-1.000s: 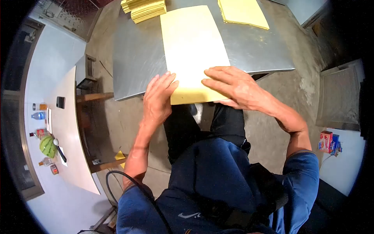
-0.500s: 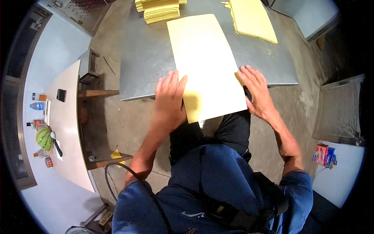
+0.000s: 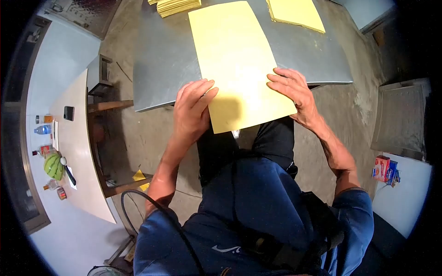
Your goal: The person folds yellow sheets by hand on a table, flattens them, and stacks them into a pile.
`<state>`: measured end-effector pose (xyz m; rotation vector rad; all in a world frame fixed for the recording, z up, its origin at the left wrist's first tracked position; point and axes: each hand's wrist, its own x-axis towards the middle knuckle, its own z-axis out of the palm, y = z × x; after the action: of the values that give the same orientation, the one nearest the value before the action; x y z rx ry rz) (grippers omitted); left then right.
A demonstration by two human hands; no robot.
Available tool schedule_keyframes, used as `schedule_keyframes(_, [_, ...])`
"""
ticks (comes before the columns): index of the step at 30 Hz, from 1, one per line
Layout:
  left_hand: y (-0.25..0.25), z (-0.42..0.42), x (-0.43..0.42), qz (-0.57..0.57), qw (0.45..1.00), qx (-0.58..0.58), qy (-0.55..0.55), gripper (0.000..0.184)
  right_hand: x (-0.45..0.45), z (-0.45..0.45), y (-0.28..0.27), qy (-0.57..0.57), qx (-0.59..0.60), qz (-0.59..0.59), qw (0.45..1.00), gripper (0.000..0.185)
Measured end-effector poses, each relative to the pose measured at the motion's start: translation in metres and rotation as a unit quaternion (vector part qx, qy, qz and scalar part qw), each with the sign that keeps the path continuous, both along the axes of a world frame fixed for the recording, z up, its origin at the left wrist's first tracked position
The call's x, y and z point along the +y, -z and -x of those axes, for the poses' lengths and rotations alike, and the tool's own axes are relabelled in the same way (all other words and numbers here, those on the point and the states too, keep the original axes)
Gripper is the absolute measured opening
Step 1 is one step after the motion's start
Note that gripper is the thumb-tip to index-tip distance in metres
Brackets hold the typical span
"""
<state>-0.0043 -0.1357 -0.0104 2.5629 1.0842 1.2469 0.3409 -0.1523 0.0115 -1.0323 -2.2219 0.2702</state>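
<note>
A long yellow paper sheet, or a thin stack of such sheets, lies on the grey table with its near end jutting past the front edge toward my lap. My left hand is at its left side, bent fingers over the margin; the thumb's place is unclear. On the opposite side, my right hand closes on the right edge, fingertips on top and thumb low by the near corner. A shadow falls across the near left part of the sheet.
Folded yellow paper is stacked at the far left of the grey table; another yellow pile lies far right. A side table at left carries a phone, a watermelon and bottles. A black cable loops by my left arm.
My hands have moved inward, from beside the sheet's edges to fingertips over both margins. The view has tilted a little; the sheet keeps about the same place on the table.
</note>
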Motion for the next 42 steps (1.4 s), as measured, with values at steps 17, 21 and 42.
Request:
schedule_keyframes(17, [-0.021, -0.033, 0.019, 0.234, 0.936, -0.216, -0.151, 0.053, 0.06, 0.028, -0.01, 0.153, 0.188, 0.17, 0.955, 0.083])
schedule_keyframes(21, [-0.015, -0.032, 0.03, 0.129, 0.968, -0.08, -0.199, 0.043, 0.07, 0.037, -0.018, 0.181, 0.1, 0.14, 0.968, 0.085])
schedule_keyframes(42, [-0.012, -0.044, 0.055, 0.088, 0.958, 0.018, -0.271, 0.027, 0.09, 0.047, -0.016, 0.212, 0.065, 0.113, 0.969, 0.039])
